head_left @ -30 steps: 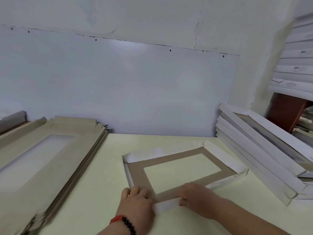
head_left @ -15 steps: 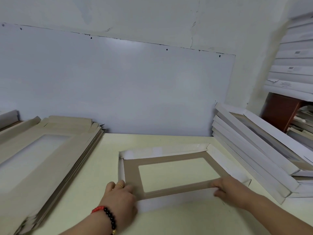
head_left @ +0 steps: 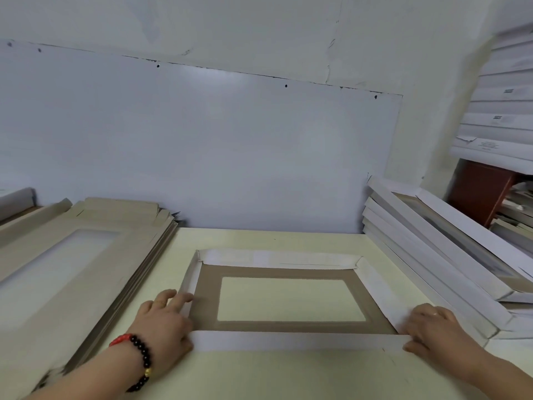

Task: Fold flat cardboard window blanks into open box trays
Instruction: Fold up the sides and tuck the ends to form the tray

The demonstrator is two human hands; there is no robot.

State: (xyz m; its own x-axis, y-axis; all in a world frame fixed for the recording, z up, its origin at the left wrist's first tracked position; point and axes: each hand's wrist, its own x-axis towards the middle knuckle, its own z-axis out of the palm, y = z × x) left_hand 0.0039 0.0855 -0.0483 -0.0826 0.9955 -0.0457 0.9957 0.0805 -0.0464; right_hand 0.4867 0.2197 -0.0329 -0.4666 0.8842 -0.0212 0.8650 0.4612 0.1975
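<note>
Pressing open-fingered, left hand point(head_left: 163, 321) and right hand point(head_left: 432, 327) flank tray point(head_left: 288, 340) near corners.

The pale yellow worktop point(head_left: 259, 370) carried a window blank point(head_left: 207, 301) at centre, a stack of flat blanks point(head_left: 95, 255) left, and folded trays point(head_left: 427, 255) right.

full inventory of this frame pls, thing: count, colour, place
window blank: one, brown face, white flaps, centre of the table, walls partly raised
table: one, pale yellow
flat blank stack: one stack, beige, left of the table
folded tray stack: one leaning stack, white, right of the table
wall panel: one, pale blue-grey, behind the table
boxes: several, white, stacked at upper right
bracelet: one, red and black beads, left wrist
left hand: on the blank's near-left corner
right hand: on its near-right corner
</note>
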